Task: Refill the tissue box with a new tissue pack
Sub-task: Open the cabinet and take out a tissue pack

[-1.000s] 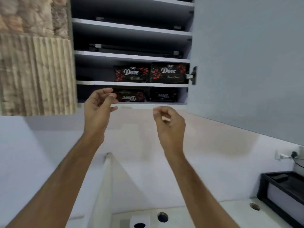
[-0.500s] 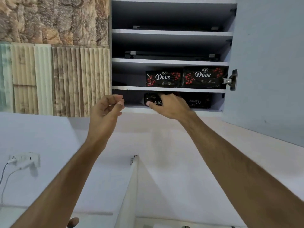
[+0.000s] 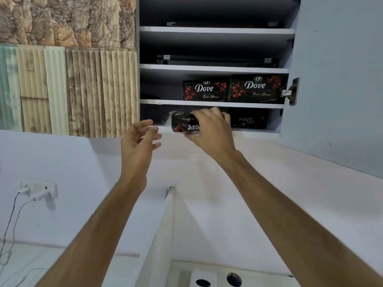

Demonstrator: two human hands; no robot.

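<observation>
- Wall cabinet [image 3: 217, 30], door [image 3: 339, 79] swung open to R, hinge [image 3: 291, 92] visible at door edge.
- Four shelves seen; upper two carry flat dark items, ID not possible.
- Third shelf down: two black Dove packs [image 3: 232, 89] side by side, touching, upright print, red dot pattern.
- Bottom shelf: two more black packs, print upside down.
- Tissue pack [image 3: 184, 123] at L of bottom shelf, front edge out past shelf lip, tilted slightly; L end blurred.
- Right hand [image 3: 211, 129] clamped on tissue pack: fingers [image 3: 215, 114] over top, thumb under front edge, closed firmly around R half of pack.
- Second bottom pack [image 3: 247, 120] just beside right hand, further R, fully inside shelf.
- Left hand [image 3: 138, 139] raised below and L of tissue pack, near but apart from it; fingers spread and curved, palm toward pack, holding nothing.
- Both forearms bare, reaching up from lower frame.
- L of cabinet: textured wall panels [image 3: 68, 65], stone look above, ribbed wood look below.
- White wall below cabinet; socket [image 3: 39, 188] w/ plugged cable at lower L.
- Bottom centre: white box [image 3: 203, 278] w/ dark oval opening on counter, cut by frame edge; round hole in counter just R of it.
</observation>
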